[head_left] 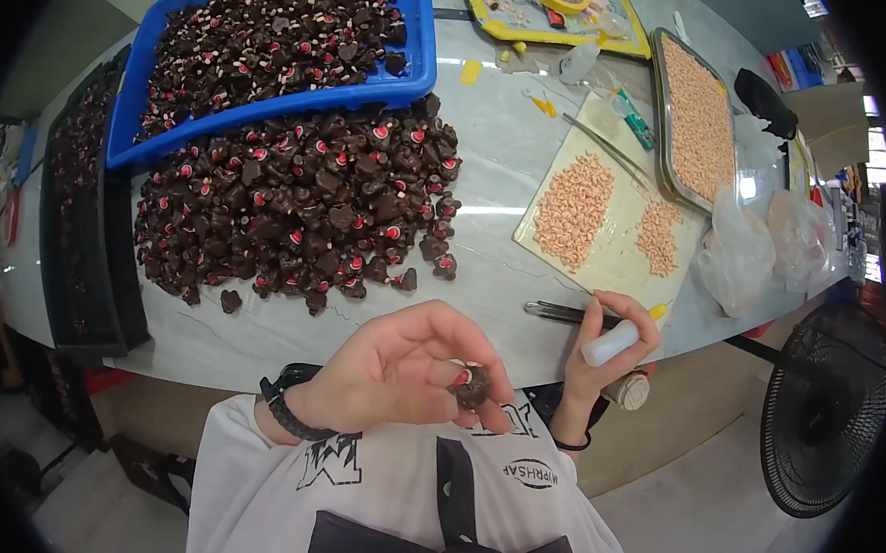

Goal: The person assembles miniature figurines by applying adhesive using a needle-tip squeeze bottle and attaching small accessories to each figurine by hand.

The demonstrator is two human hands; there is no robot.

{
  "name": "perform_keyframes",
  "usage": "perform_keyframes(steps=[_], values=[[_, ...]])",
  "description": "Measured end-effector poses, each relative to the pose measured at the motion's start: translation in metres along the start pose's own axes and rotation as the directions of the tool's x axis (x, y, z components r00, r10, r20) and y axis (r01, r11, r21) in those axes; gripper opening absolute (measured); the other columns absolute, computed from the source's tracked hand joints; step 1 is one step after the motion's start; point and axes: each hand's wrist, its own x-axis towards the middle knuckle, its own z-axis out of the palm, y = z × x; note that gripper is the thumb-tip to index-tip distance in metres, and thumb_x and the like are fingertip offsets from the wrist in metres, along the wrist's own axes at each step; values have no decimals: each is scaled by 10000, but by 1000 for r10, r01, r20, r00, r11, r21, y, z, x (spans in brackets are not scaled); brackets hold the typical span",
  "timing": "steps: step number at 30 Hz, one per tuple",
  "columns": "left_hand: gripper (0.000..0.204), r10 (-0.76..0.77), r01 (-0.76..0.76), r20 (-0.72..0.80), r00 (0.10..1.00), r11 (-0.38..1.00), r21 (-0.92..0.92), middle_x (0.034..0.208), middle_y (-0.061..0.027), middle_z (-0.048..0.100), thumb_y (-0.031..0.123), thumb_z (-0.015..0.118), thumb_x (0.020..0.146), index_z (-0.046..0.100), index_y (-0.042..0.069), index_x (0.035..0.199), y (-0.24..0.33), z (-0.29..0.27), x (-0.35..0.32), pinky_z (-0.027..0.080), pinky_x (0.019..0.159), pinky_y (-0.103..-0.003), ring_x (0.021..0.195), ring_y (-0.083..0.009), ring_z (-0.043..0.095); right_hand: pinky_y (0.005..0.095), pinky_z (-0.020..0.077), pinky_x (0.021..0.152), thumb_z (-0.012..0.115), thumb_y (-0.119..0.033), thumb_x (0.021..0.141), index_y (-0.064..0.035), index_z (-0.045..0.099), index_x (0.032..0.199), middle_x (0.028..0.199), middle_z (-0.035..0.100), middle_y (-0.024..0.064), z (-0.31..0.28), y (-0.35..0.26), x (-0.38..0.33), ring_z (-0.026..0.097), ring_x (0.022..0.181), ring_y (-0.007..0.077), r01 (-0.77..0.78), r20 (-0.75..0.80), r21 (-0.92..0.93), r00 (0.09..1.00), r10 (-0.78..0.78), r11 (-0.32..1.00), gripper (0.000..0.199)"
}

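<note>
My left hand [393,364], a dark watch on its wrist, is closed on a small dark brown figurine piece [472,387] with a red and white spot. In my right hand [591,377] is a small white bottle [612,344], gripped near the table's front edge. Black tweezers [553,313] lie beside that hand. Beyond my left hand spreads a large heap of similar brown pieces [289,209]. Small peach-coloured parts [572,213] lie in two patches on a pale board [541,233], with metal tweezers [596,138] across it.
A blue tray [428,47] of brown pieces stands behind the heap; a black crate [100,329] is at left. At right are a tray of peach parts [697,113], clear plastic bags [735,256] and a black fan [826,412]. A yellow-rimmed tray [641,36] sits at the back.
</note>
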Motion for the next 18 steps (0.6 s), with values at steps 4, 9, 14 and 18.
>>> perform_keyframes(steps=[4,9,14,18], values=[[333,-19,9,153,988,998,65,1078,-184,510,-15,530,813,400,13,1119,2,-3,-1,465,795,-320,966,-271,563,288,419,773,580,66,758,-30,366,993,858,550,107,-1,3,-1,531,783,161,11,-53,-2,999,-11,1000,332],[345,41,-49,155,987,997,53,1023,-194,536,-38,556,779,418,-11,1094,-2,-10,0,491,731,-324,902,-259,583,281,401,768,587,75,751,-33,363,1012,869,556,101,-4,8,-1,530,793,164,28,-127,-62,991,-36,998,361],[388,65,-76,91,994,989,129,1019,-206,536,-80,561,751,412,-5,1101,-3,-7,-5,496,730,-322,877,-255,591,288,404,767,589,79,746,-35,352,1026,869,557,101,-8,8,-3,537,804,170,45,-158,-58,986,-54,997,383],[447,112,-118,41,993,969,218,1012,-223,531,-114,587,714,377,-22,1099,0,-4,0,503,753,-345,885,-251,590,290,411,764,581,86,746,-39,334,1030,853,557,105,-6,13,-1,537,797,168,66,-191,-28,979,-70,997,397]])
